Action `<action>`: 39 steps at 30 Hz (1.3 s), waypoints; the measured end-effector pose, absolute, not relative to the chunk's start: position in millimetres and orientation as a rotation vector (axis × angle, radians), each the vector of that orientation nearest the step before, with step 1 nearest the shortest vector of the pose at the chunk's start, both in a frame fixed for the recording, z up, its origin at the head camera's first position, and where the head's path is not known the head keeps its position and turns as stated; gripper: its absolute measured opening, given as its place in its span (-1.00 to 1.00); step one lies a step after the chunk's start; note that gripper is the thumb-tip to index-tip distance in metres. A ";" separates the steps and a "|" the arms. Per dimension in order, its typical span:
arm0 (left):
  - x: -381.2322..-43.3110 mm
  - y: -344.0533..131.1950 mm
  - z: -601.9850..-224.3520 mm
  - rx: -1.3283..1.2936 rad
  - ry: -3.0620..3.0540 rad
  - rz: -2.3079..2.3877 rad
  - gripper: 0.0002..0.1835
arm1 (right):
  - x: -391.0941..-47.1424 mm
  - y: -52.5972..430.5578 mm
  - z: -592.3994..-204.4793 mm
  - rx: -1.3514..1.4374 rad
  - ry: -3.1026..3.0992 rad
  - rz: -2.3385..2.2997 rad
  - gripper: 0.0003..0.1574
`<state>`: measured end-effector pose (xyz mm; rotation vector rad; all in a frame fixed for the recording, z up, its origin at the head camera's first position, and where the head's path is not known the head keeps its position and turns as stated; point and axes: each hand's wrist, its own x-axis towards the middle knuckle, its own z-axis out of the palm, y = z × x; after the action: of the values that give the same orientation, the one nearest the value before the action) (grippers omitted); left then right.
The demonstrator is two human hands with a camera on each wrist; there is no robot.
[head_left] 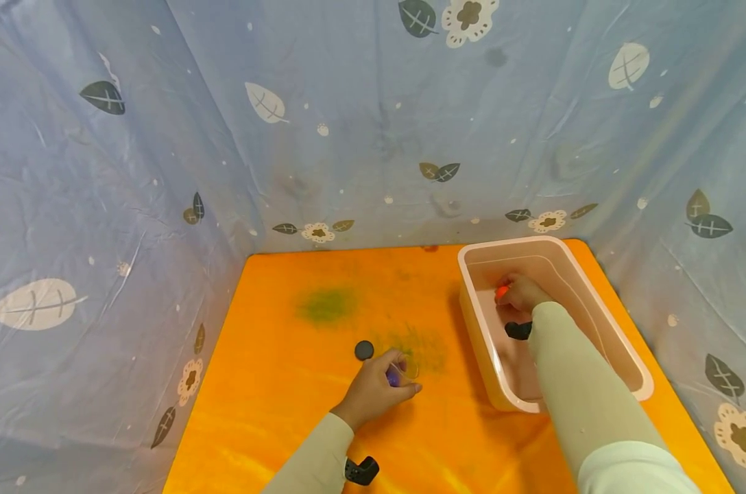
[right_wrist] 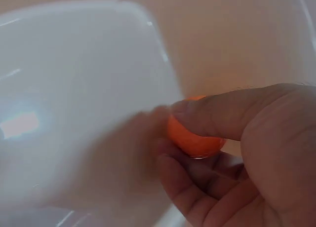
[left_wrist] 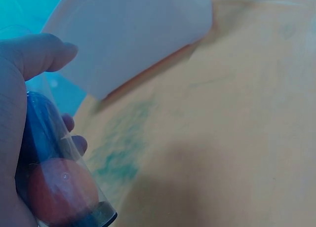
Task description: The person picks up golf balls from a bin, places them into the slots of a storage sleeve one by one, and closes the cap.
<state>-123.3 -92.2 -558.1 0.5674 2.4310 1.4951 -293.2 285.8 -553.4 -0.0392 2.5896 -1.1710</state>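
Right wrist view: right hand (right_wrist: 247,153) pinches an orange ball (right_wrist: 197,140) between thumb and fingers. Head view puts that ball down inside a pale pink bin (head_left: 516,363), near the far end, right forearm reaching over the near part of it. Left hand (head_left: 373,391) grips a clear tube (left_wrist: 69,148), fingers curled round it, well apart from the bin; tube tilted. Inside, per left wrist view: reddish ball (left_wrist: 61,190) low down near the dark base, blue-purple content (left_wrist: 42,113) above it, exact shape unclear. Black disc (head_left: 364,350) lies just beyond the left hand's knuckles. Orange tabletop (head_left: 274,398) under everything, green smudges (head_left: 326,305) on it. Pale sleeves (head_left: 589,391) on both arms. Behind and at the sides, grey-blue curtain (head_left: 373,151), leaf and flower prints.
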 end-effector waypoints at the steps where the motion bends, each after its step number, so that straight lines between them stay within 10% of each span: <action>1: -123.4 -92.5 -558.2 0.570 2.432 1.496 -0.57 | -293.2 286.3 -551.7 -0.044 2.584 -1.167 -0.51; 39: -125.9 -88.9 -558.2 0.553 2.468 1.478 -0.59 | -266.8 274.5 -478.5 -0.066 2.609 -1.442 -0.48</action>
<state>-125.9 -88.9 -558.2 0.5529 2.4676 1.4778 -266.8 274.5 -478.5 -0.0657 2.6091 -1.4417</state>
